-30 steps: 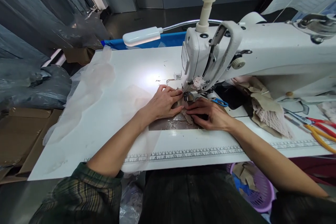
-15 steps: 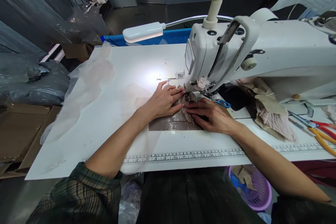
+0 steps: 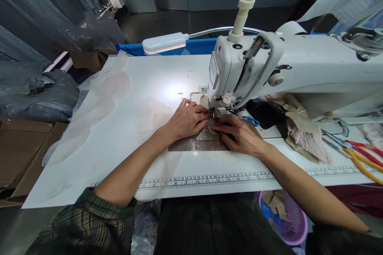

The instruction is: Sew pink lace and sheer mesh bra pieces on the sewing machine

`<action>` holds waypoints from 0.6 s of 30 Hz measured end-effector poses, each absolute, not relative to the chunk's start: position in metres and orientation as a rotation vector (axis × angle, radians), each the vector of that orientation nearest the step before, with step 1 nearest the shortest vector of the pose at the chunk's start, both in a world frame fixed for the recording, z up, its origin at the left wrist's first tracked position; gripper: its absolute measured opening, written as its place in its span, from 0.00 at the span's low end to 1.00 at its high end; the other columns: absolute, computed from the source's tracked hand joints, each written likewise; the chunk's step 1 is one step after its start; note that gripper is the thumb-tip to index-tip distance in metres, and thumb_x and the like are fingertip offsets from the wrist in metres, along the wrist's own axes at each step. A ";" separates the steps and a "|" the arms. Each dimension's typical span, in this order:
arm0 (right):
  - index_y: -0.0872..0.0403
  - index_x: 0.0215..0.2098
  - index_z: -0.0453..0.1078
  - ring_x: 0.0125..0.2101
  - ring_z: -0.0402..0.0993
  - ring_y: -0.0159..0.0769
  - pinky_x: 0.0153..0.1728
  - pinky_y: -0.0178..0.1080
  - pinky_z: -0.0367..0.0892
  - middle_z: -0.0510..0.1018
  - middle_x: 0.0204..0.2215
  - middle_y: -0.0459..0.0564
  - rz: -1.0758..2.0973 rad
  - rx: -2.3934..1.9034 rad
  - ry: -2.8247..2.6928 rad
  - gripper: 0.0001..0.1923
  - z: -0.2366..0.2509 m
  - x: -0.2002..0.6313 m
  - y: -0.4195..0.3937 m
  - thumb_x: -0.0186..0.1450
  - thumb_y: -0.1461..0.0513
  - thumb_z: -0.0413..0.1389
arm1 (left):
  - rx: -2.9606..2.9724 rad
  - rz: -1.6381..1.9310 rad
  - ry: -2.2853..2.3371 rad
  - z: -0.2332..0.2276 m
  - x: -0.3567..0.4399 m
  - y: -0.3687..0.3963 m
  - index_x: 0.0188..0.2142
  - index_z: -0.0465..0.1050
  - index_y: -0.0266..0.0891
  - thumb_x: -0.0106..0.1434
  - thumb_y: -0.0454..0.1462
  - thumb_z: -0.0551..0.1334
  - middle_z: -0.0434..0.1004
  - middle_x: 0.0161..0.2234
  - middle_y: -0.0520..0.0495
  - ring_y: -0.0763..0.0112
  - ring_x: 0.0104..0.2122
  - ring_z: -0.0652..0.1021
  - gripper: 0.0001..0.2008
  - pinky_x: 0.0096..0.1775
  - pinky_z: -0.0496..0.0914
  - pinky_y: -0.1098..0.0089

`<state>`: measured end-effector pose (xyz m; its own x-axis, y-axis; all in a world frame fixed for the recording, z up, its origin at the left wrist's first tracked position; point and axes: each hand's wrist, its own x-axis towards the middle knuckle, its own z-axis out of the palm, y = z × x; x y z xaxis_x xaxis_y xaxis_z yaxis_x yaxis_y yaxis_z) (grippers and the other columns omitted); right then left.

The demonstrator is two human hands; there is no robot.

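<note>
Both hands lie flat, fingers spread, gripping nothing: the left hand [image 3: 187, 119] and right hand [image 3: 239, 135] press a small beige fabric piece [image 3: 211, 128] under the sewing machine [image 3: 287, 67] needle, mid-worktop [image 3: 149, 75], toward the rear edge.

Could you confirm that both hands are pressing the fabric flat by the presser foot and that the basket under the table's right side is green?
Not quite: the head view shows the basket is purple. The rest holds: the left hand and right hand press the fabric by the presser foot.
</note>
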<state>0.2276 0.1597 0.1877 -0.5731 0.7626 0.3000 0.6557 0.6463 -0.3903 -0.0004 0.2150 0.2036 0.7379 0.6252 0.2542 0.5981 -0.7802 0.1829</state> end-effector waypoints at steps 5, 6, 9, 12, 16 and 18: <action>0.52 0.52 0.75 0.45 0.72 0.43 0.49 0.50 0.72 0.74 0.45 0.57 0.367 -1.126 -2.372 0.18 0.183 0.225 0.156 0.65 0.65 0.53 | 2.841 0.478 1.077 0.202 0.000 0.215 0.43 0.79 0.46 0.69 0.40 0.55 0.79 0.47 0.46 0.61 0.43 0.75 0.14 0.51 0.61 0.54; 0.52 0.52 0.74 0.45 0.72 0.43 0.49 0.50 0.72 0.74 0.45 0.57 0.378 -1.128 -2.348 0.18 0.182 0.225 0.155 0.65 0.65 0.53 | 2.848 0.480 1.095 0.202 0.001 0.214 0.43 0.79 0.46 0.69 0.40 0.54 0.79 0.47 0.46 0.61 0.43 0.75 0.14 0.51 0.60 0.54; 0.52 0.51 0.75 0.45 0.72 0.42 0.50 0.49 0.71 0.74 0.43 0.56 0.402 -1.143 -2.275 0.17 0.180 0.224 0.152 0.66 0.66 0.52 | 2.879 0.481 1.139 0.201 0.003 0.214 0.44 0.79 0.43 0.70 0.40 0.53 0.79 0.46 0.45 0.60 0.43 0.75 0.15 0.53 0.60 0.53; 0.51 0.49 0.75 0.44 0.73 0.40 0.48 0.47 0.72 0.74 0.43 0.54 0.432 -1.155 -2.227 0.17 0.181 0.223 0.150 0.65 0.67 0.51 | 2.902 0.492 1.170 0.197 0.003 0.215 0.46 0.78 0.41 0.70 0.39 0.52 0.80 0.45 0.44 0.59 0.44 0.75 0.16 0.55 0.58 0.52; 0.50 0.50 0.75 0.44 0.73 0.41 0.48 0.47 0.71 0.75 0.43 0.54 0.476 -1.178 -2.208 0.18 0.182 0.223 0.150 0.65 0.67 0.51 | 2.904 0.516 1.183 0.193 0.002 0.220 0.47 0.77 0.43 0.70 0.38 0.50 0.80 0.45 0.45 0.59 0.46 0.74 0.17 0.58 0.54 0.50; 0.50 0.49 0.76 0.44 0.73 0.41 0.48 0.47 0.71 0.75 0.43 0.53 0.492 -1.186 -2.207 0.18 0.182 0.223 0.150 0.65 0.67 0.51 | 2.904 0.515 1.189 0.193 0.001 0.222 0.47 0.77 0.45 0.70 0.38 0.50 0.79 0.46 0.46 0.59 0.47 0.74 0.17 0.59 0.54 0.49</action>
